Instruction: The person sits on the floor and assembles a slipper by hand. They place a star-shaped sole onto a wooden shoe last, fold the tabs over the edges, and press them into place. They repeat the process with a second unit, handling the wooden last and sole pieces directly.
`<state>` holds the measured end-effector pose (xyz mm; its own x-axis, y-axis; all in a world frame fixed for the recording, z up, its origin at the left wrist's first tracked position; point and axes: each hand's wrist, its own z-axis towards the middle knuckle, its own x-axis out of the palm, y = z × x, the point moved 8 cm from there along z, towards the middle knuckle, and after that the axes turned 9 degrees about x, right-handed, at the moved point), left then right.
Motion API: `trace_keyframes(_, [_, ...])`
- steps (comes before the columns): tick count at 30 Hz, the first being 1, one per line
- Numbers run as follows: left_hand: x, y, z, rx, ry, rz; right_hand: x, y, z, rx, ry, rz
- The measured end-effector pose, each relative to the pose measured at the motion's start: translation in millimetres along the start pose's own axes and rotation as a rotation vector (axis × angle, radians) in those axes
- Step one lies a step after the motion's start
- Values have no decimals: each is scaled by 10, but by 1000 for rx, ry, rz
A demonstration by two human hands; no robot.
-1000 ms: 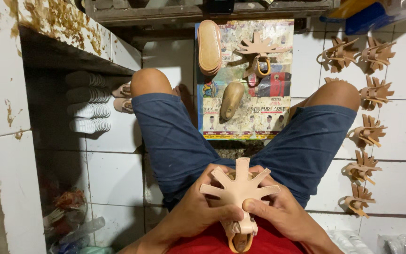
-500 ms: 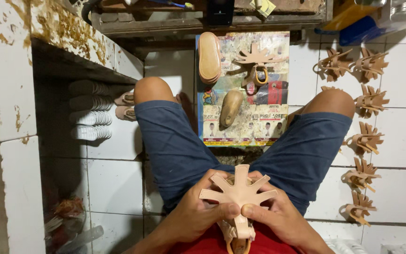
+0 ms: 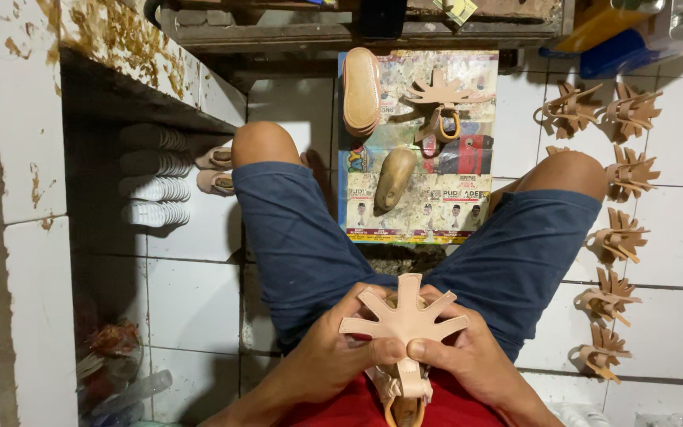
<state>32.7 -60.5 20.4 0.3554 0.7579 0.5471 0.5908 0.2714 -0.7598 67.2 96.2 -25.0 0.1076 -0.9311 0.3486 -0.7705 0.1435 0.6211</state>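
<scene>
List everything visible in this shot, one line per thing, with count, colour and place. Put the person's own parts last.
Star-shaped leather upper: one, tan, held in both hands over the lap.
Finished uppers: about seven, tan, in a column on the white floor tiles at right.
Printed mat: one, multicoloured, on the floor between the knees.
Shoe sole: one, tan, on the mat's far left.
Upper with ring strap: one, tan, on the mat's far end.
Shoe last: one, brownish, mid-mat.
Stacked soles: four stacks, white, under the ledge at left.
Tiled ledge: one, white, glue-stained, upper left.
Shorts: navy, on both thighs.
Left hand: grips the upper's left side.
Right hand: pinches its lower stem.
</scene>
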Motion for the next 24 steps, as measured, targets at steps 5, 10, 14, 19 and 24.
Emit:
trace_keyframes(5, [-30,62,-8,-52,-1,-87,46,5,17,-31,58,37])
trace_keyframes(10, [-79,119,-11,-26,-21,-7,42,22,15,-45,44,8])
trace_keyframes(14, [-85,149,-25,1,-26,-17,64,48,-3,-42,50,1])
trace_keyframes(19, [-89,218,-29,-41,-32,-110,97,76,-7,-20,62,19])
trace_keyframes(24, [-88,217,-47,-10,-24,-131,99,103,1,-64,70,-17])
